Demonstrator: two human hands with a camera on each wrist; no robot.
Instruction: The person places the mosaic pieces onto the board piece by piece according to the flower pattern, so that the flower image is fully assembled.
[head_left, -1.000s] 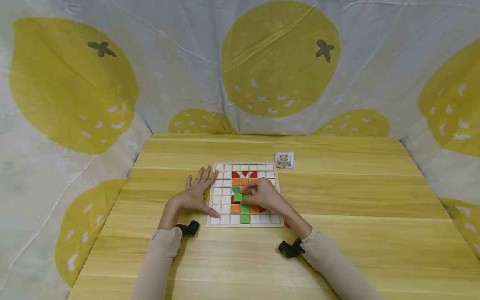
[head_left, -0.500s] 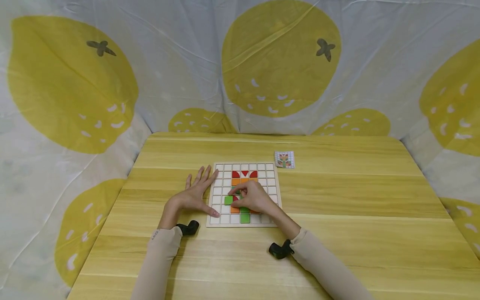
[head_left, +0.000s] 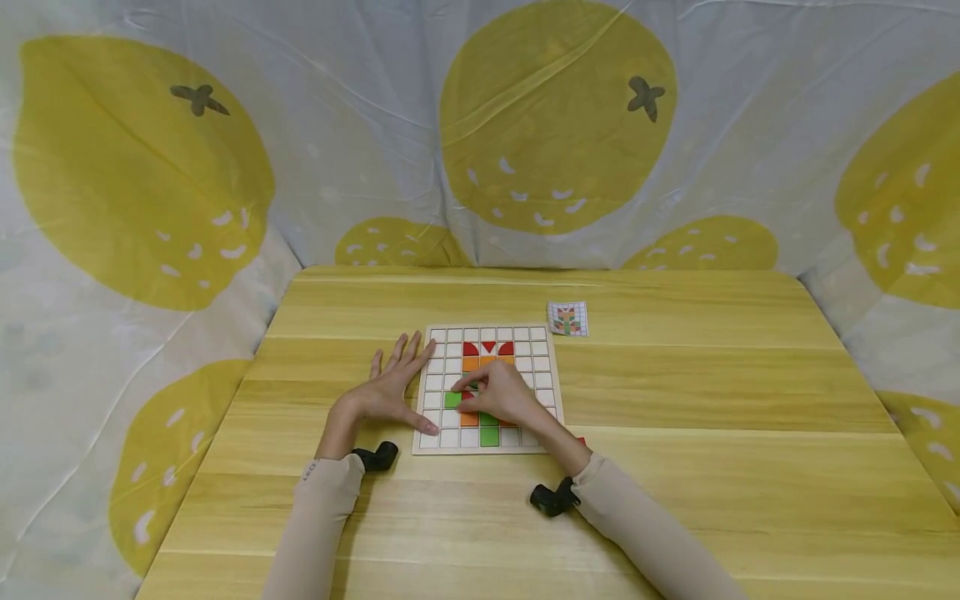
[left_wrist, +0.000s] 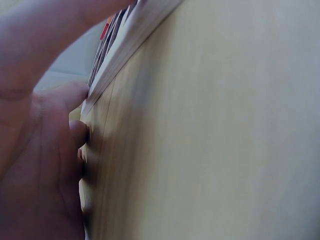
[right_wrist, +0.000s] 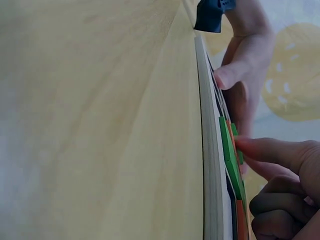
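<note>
A wooden grid board (head_left: pixel 433 454) lies on the table with coloured tiles in its middle columns. Spread fingers of my left hand (head_left: pixel 386 392) touch the board's left side, thumb near the front corner and index finger near the back. Over the board, my right hand (head_left: pixel 506 393) pinches a green square tile (head_left: pixel 453 400) between thumb and index finger, left of the tile pattern. The right wrist view shows this thumb (right_wrist: pixel 267 150) against the tile, its other fingers curled. Beneath the right hand, part of the pattern is hidden. Red pieces (head_left: pixel 488 347) and orange tiles (head_left: pixel 471 364) sit above it.
A small pattern card (head_left: pixel 568 319) lies behind the board's back right corner. A red piece (head_left: pixel 581 442) shows beside my right wrist. Each wrist wears a black camera (head_left: pixel 553 498). A lemon-print cloth (head_left: pixel 360 125) hangs behind the table (head_left: pixel 675 375).
My right hand has moved left across the board with the green tile, from over the pattern to the column left of it. The left hand has stayed in place.
</note>
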